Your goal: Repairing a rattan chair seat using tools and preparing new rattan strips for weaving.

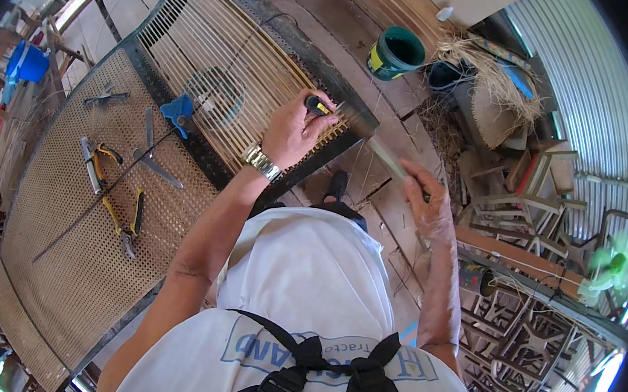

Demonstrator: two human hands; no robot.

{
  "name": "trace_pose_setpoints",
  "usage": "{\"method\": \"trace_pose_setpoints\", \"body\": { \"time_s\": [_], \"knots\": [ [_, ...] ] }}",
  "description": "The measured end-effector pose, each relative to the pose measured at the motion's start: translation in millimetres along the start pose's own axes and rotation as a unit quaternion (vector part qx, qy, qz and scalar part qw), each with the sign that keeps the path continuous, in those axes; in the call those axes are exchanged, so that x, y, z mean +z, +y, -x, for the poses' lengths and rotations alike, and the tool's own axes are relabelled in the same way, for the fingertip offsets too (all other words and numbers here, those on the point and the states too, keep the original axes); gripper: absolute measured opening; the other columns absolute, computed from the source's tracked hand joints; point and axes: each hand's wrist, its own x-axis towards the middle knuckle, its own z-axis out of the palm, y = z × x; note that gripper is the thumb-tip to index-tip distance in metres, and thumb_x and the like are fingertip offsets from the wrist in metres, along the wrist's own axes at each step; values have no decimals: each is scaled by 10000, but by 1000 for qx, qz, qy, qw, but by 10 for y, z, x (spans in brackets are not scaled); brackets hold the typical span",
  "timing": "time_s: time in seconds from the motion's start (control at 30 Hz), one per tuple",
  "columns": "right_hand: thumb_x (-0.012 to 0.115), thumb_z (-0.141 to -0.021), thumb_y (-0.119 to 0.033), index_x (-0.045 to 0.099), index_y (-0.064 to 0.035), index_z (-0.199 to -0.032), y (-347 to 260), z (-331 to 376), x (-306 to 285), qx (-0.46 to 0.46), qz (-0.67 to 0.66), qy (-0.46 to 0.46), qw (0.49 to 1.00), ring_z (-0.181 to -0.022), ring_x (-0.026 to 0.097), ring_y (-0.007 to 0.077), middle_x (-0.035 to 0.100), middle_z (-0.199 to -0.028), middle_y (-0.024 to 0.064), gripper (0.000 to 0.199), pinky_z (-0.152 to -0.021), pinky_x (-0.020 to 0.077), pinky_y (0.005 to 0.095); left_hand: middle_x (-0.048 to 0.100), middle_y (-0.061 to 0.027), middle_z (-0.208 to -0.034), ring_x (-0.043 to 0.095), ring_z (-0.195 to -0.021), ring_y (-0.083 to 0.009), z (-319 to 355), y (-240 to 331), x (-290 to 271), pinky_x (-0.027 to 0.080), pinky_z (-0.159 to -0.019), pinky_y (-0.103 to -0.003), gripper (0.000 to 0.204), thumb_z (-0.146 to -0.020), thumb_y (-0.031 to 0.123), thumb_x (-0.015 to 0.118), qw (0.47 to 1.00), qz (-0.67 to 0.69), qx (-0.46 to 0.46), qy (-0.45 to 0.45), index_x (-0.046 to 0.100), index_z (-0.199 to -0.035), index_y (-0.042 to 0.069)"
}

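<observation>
My left hand (290,129), with a metal watch at the wrist, is closed around a short tool with a black-and-yellow handle (317,105); its tip is hidden. It rests at the right end of parallel cane strands (229,59) stretched across a dark frame (360,110). To the right, my right hand (428,199) grips the pale handle of a hammer (389,160). The hammer's head is smeared by motion beside the frame's corner. Left of the strands lies finished cane weave (64,202), with a blue spring clamp (177,113) at the divider bar.
Yellow-and-black pliers (130,216), a knife (161,170) and a long dark rod (90,208) lie on the weave. Beyond the frame stand a green bucket (396,53) and a heap of straw-like fibre (492,77). Wooden chair frames (532,209) crowd the right.
</observation>
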Motion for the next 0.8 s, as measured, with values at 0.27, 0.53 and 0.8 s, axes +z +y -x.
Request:
{"method": "trace_pose_setpoints", "body": {
  "time_s": [0.27, 0.53, 0.8],
  "knots": [
    [603, -1012, -176, 660, -46, -1278, 44, 119, -250, 59, -19, -66, 996, -715, 521, 74, 603, -814, -9, 301, -629, 430, 250, 745, -74, -975, 735, -881, -138, 104, 30, -95, 587, -708, -269, 226, -917, 46, 729, 978, 172, -31, 111, 598, -1102, 38],
    [621, -995, -192, 674, -51, -1255, 83, 164, -139, 52, 35, -141, 988, -702, 528, 82, 612, -789, 8, 300, -626, 442, 259, 727, -79, -1057, 701, -994, -129, 166, -27, -84, 594, -834, -271, 231, -932, -2, 692, 980, 154, -79, 98, 581, -1133, 18],
    [583, -1020, -181, 650, -35, -1281, 289, 91, -73, 17, 20, -27, 999, -672, 510, 66, 572, -761, -20, 307, -594, 412, 235, 740, -82, -971, 746, -898, -161, -8, -83, -69, 608, -739, -281, 230, -913, 28, 723, 976, 167, -42, 134, 579, -1092, 30]
  ]
}}
